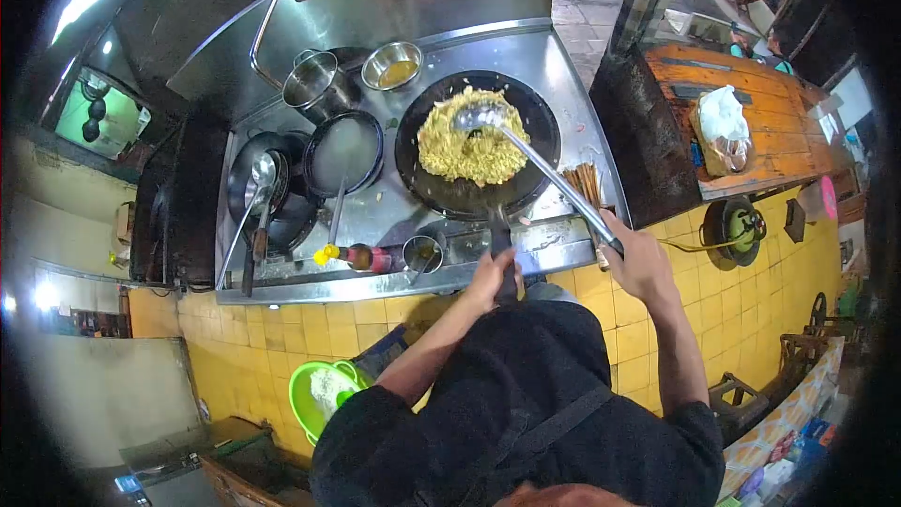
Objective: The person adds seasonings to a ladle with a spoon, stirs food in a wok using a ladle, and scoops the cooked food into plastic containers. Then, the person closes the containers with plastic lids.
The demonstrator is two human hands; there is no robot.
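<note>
Yellow tiles (277, 343) below a steel counter (375, 216), with a pot (324, 105) and a bowl (392, 70) at the upper left of the frame, a pan (345, 152) below them, and a bottle (361, 257) near the counter's front edge. Just above centre, steadies the wok (441, 195), left hand (493, 280) closed around the handle (499, 235); clasps the ladle (561, 186) in the right hand (641, 263), right of centre, its head resting in the yellowish food (460, 155) inside the wok. Seems partway through stirring or turning, with the food heaped towards the middle and loose bits up the dark sides. To judge from that, calls for a firm left grip and low, controlled strokes, clear of the rim.
</note>
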